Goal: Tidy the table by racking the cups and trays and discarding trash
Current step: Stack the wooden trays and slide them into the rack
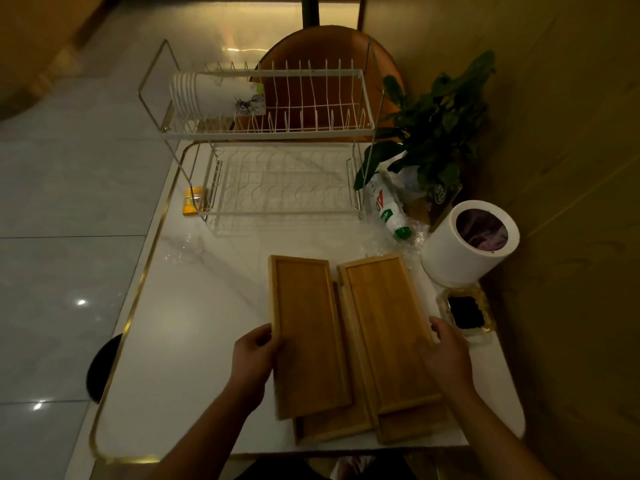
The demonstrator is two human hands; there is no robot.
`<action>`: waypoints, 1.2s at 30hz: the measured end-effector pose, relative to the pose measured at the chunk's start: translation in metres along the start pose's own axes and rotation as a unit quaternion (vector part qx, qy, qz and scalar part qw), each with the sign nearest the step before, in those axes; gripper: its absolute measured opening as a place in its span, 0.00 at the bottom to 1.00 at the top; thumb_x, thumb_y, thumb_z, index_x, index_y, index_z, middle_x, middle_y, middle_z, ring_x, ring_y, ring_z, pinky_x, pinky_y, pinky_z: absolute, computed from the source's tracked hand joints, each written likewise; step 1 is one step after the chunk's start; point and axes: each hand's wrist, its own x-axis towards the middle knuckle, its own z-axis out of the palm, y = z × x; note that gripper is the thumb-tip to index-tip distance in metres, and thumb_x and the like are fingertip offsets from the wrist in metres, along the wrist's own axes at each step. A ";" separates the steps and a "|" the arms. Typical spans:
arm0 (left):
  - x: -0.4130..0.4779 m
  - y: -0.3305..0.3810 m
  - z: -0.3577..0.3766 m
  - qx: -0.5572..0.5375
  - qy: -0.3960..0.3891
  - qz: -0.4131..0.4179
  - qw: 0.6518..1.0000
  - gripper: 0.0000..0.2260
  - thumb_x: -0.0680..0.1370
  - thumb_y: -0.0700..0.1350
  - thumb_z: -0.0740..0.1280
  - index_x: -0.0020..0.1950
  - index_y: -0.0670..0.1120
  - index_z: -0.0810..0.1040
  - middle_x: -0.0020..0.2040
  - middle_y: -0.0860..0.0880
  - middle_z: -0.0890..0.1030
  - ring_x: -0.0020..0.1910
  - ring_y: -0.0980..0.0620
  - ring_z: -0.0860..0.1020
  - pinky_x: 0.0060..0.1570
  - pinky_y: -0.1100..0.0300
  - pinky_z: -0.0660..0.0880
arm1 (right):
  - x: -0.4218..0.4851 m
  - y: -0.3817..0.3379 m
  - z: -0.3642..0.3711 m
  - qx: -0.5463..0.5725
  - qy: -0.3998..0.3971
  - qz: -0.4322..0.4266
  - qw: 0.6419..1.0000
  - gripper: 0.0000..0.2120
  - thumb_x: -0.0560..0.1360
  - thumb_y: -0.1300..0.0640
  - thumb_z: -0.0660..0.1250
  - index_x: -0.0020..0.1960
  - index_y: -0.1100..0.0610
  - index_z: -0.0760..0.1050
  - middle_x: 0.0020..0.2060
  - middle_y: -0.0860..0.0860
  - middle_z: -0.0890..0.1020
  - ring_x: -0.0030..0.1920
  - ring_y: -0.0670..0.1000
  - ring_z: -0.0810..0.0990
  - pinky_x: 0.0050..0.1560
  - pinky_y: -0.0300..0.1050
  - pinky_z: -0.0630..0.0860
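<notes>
White table (194,341) near its front edge: left hand (254,355) and right hand (445,353) each grip a wooden tray (306,337), fingers curled round the outer edges.

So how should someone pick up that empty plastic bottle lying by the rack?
Grip the plastic bottle across its body, coming from above. It lies on its side on the table, its green cap toward the person, with the rack and plant flanking it.

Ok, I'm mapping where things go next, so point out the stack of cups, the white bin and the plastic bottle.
stack of cups (216,95), head view, on the side wall of the outermost cup.
white bin (453,252), head view, on its outer wall.
plastic bottle (386,206), head view, on its label.
</notes>
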 end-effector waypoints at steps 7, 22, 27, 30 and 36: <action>-0.043 0.032 -0.003 0.090 0.048 0.159 0.982 0.13 0.74 0.46 0.75 0.54 0.62 0.82 0.46 0.57 0.86 0.43 0.59 0.85 0.38 0.66 0.81 | -0.049 -0.088 0.018 0.135 -0.137 -0.118 0.974 0.19 0.74 0.48 0.68 0.64 0.47 0.73 0.57 0.45 0.79 0.56 0.47 0.79 0.49 0.36 0.77; -0.037 -0.019 0.002 0.285 0.148 0.144 0.936 0.19 0.79 0.53 0.67 0.69 0.50 0.76 0.58 0.49 0.78 0.56 0.51 0.78 0.54 0.57 0.76 | -0.047 -0.094 0.055 0.109 -0.180 -0.008 0.978 0.21 0.80 0.49 0.59 0.71 0.48 0.63 0.63 0.50 0.76 0.58 0.54 0.77 0.59 0.61 0.76; 0.001 -0.028 0.002 0.103 0.044 -0.069 0.991 0.18 0.82 0.51 0.64 0.69 0.45 0.76 0.56 0.44 0.83 0.50 0.46 0.83 0.54 0.46 0.81 | -0.044 -0.102 0.082 0.068 -0.164 -0.012 0.984 0.23 0.81 0.54 0.60 0.74 0.52 0.62 0.68 0.53 0.74 0.65 0.56 0.74 0.63 0.56 0.74; 0.010 -0.035 0.002 0.163 0.018 -0.051 0.985 0.10 0.80 0.52 0.65 0.51 0.49 0.84 0.44 0.47 0.85 0.41 0.49 0.84 0.48 0.44 0.83 | -0.045 -0.108 0.099 -0.017 -0.110 -0.026 0.993 0.26 0.81 0.56 0.59 0.77 0.51 0.58 0.72 0.54 0.70 0.70 0.57 0.70 0.66 0.56 0.72; 0.022 -0.032 0.008 0.280 0.032 0.010 0.959 0.14 0.79 0.53 0.67 0.59 0.47 0.81 0.50 0.47 0.85 0.43 0.51 0.83 0.46 0.55 0.80 | -0.047 -0.104 0.105 -0.174 -0.062 -0.071 0.980 0.19 0.81 0.56 0.57 0.71 0.51 0.66 0.56 0.51 0.78 0.52 0.49 0.79 0.55 0.48 0.78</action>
